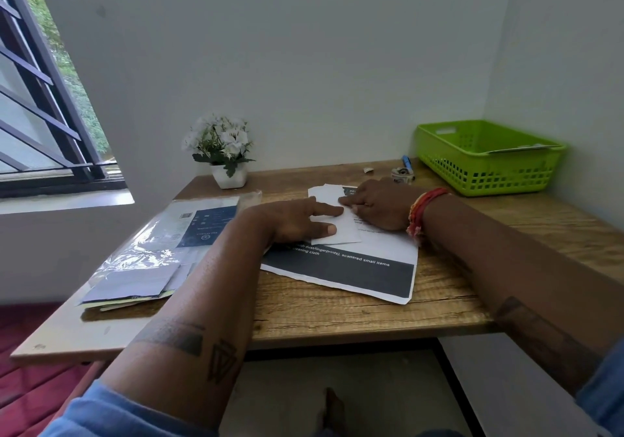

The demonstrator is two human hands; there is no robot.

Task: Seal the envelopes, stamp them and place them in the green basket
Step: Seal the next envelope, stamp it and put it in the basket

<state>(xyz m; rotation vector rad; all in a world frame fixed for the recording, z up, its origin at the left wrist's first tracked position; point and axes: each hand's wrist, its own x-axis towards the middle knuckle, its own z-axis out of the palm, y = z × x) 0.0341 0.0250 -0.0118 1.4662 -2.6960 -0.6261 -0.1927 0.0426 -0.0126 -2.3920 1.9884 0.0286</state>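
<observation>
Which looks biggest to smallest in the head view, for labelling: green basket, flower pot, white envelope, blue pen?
1. green basket
2. white envelope, partly covered by hands, so unsure against the pot
3. flower pot
4. blue pen

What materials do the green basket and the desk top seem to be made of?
Green basket: probably moulded plastic with a smooth, slightly shiny finish, judging by its uniform colour and grid of holes. Desk top: wood or wood-look laminate, matte, with printed-looking grain and knots.

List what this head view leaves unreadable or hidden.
- Envelope flap: covered by the left hand and right hand.
- Green basket contents: wall hides all but one white edge.
- Small items beside the basket: too small to identify.
- Printed sheet: text partly covered.
</observation>
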